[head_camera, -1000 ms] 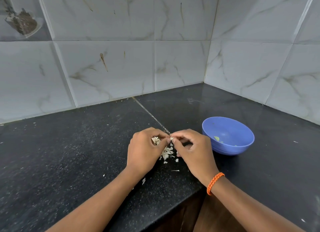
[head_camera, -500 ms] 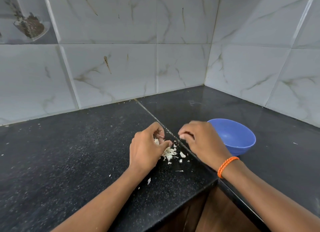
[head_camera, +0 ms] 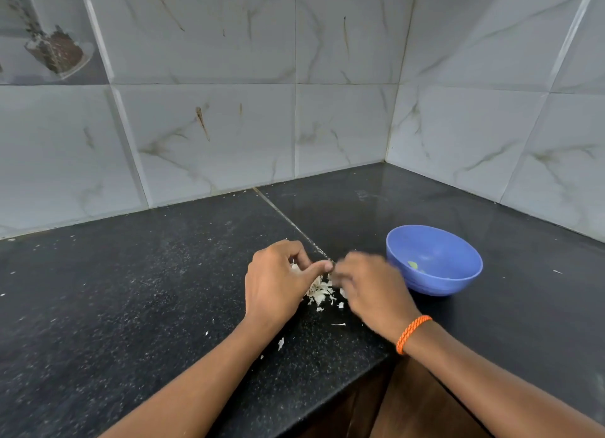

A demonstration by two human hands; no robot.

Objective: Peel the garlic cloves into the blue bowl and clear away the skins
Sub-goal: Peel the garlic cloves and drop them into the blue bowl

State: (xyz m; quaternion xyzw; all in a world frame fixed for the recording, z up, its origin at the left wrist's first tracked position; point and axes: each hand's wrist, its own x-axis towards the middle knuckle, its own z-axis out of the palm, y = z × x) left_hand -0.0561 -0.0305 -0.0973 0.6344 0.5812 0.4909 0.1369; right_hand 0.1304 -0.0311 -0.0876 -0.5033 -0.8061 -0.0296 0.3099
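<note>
Left hand [head_camera: 275,284] curled, thumb and fingers pinching a garlic clove [head_camera: 295,267], only a pale bit showing in the grip. Right hand [head_camera: 370,290] motion-blurred, fingers curled just beside the left thumb tip; can't tell if it holds anything. Skins pile [head_camera: 320,292] on the black tabletop [head_camera: 131,306] directly under and between both hands. Blue bowl [head_camera: 458,280] just right of the right hand, green fleck inside.

Left hand [head_camera: 278,284] curled over black counter [head_camera: 114,306], garlic [head_camera: 295,267] pinched in fingers. Right hand [head_camera: 370,290] blurred, touching left thumb; grip unclear. Skins [head_camera: 319,292] heaped between hands. Blue bowl [head_camera: 458,251] at 3 o'clock of right hand, just beside.
</note>
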